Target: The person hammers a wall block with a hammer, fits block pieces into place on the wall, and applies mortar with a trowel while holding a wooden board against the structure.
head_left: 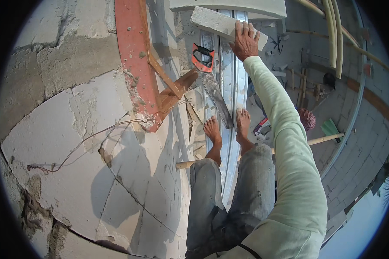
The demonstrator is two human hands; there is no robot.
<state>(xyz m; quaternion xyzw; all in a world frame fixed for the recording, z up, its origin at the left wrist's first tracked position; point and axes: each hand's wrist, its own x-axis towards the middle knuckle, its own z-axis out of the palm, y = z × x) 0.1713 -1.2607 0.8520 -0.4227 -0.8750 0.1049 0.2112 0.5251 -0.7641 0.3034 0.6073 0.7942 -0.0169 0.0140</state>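
Observation:
My right hand (246,42) reaches far forward, its fingers curled over one end of a long white lightweight concrete block (217,23). The block lies slantwise across the metal planks (241,93) beyond my feet. My left hand is outside the view. A handsaw (217,98) with an orange and black handle rests on the planks, nearer to me than the block. Its toothed blade points back toward my bare feet.
At left runs a block wall (86,172) with a bent wire (80,144) and a red steel beam (136,60). Wooden pieces (177,93) jut beside the saw. Another white block (246,5) lies farther off. To the right, a lower floor holds debris and a person's patterned head covering (307,119).

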